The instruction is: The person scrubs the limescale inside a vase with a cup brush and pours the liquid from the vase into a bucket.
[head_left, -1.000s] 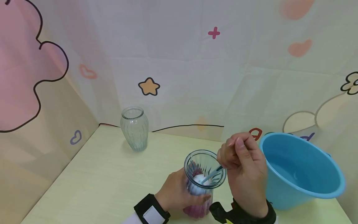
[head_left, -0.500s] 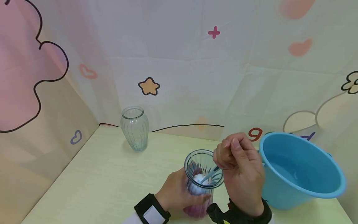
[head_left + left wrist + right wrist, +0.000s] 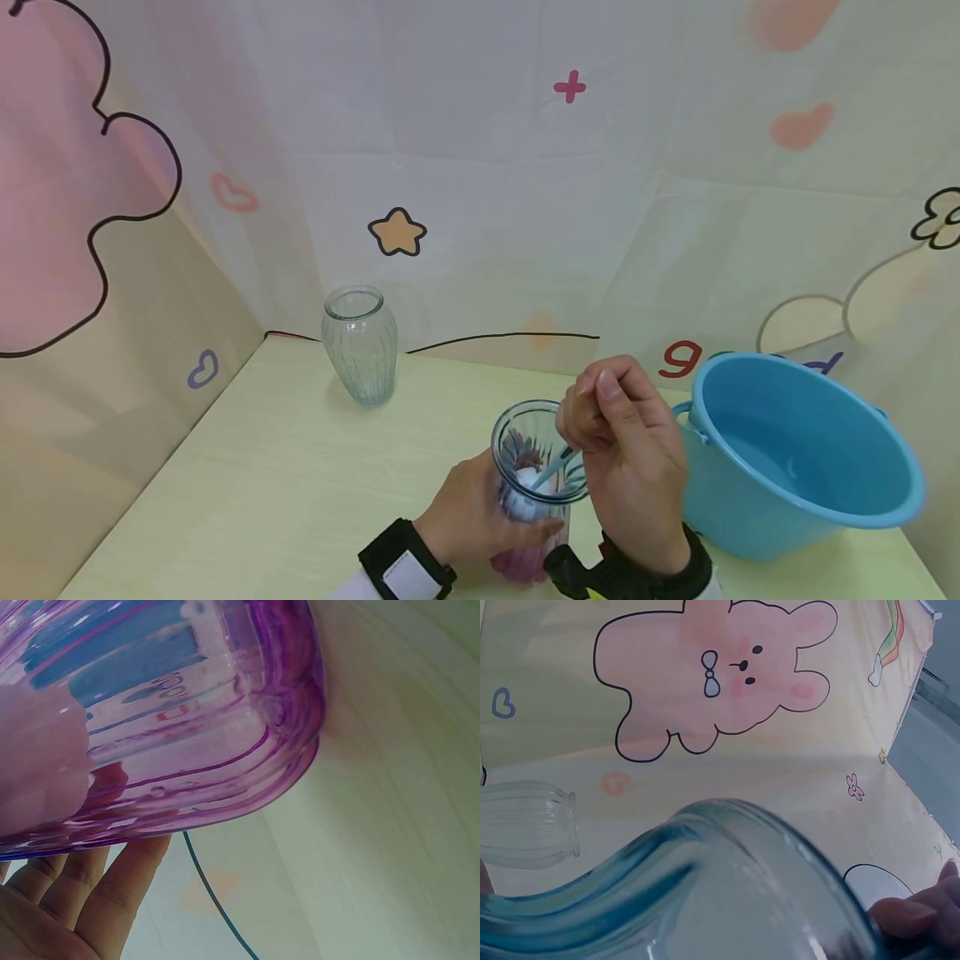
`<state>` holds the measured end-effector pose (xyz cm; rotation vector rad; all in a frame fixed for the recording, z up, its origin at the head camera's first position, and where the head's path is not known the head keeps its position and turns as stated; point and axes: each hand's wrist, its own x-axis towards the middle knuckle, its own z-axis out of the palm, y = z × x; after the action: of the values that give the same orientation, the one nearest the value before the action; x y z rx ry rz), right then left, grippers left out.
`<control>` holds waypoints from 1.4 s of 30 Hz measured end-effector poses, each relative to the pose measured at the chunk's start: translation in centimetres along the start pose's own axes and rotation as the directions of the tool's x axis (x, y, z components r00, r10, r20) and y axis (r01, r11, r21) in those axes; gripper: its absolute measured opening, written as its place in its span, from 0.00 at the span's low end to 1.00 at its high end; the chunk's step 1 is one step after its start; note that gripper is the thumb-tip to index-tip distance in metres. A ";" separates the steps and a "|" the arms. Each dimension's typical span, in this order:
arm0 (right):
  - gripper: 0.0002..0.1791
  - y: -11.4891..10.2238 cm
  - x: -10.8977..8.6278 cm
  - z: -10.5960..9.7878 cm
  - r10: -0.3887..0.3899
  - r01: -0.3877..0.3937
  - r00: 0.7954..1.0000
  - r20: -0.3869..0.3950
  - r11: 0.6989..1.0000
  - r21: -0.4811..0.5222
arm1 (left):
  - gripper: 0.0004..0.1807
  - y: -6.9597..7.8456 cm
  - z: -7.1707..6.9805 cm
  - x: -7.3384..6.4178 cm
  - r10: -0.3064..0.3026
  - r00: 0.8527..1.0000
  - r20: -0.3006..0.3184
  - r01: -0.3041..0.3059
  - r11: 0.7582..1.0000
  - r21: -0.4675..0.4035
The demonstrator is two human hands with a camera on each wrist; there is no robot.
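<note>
A ribbed glass vase (image 3: 538, 429), bluish at the rim and purple-pink at the base, is tilted slightly in the head view. My left hand (image 3: 476, 508) grips its side, thumb across the front and fingers behind. In the left wrist view, fingers (image 3: 124, 892) press the purple glass (image 3: 202, 769). A brush with a round white head (image 3: 522, 500) sits inside the vase. Its thin blue-grey handle (image 3: 553, 469) runs up over the rim into the curled fingers of my right hand (image 3: 630, 454). The handle's upper end is hidden in that fist.
A second, clear ribbed vase (image 3: 362, 350) stands upright at the back left of the pale table (image 3: 300, 467). To the right of my right hand is a blue bucket (image 3: 750, 508), close to the table's right edge. A printed cloth (image 3: 480, 183) hangs behind.
My right hand has moved left over the vase's rim, swinging the brush handle left with it. The bucket's left handle now shows. My left hand and the vase hold nearly still.
</note>
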<state>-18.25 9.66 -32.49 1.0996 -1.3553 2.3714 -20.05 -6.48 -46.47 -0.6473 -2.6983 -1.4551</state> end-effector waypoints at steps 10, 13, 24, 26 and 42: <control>0.17 0.1 -0.1 0.4 0.042 -0.044 0.999 -0.032 0.997 -0.060 | 0.41 0.1 0.0 0.0 -0.034 0.999 0.023 0.035 0.999 -0.018; 0.18 0.0 -0.1 0.5 0.050 -0.052 0.998 -0.033 0.995 -0.080 | 0.41 0.1 0.0 0.0 -0.048 0.998 0.032 0.049 0.998 -0.030; 0.18 0.7 -0.3 0.4 0.114 -0.105 0.993 0.038 0.977 -0.184 | 0.40 0.1 -0.2 0.0 -0.058 0.997 0.053 0.060 0.997 -0.039; 0.19 0.8 -0.3 0.3 0.120 -0.106 0.991 0.065 0.977 -0.187 | 0.39 0.1 -0.2 0.0 -0.048 0.997 0.053 0.050 0.998 -0.038; 0.17 0.8 -0.3 0.1 0.230 -0.177 0.955 0.189 0.949 -0.260 | 0.39 0.0 -0.2 -0.1 -0.007 0.998 0.068 0.011 0.998 -0.058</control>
<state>-18.41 9.19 -33.17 1.2274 -1.8617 2.1887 -20.05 -6.73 -46.38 -0.7005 -2.7211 -1.5481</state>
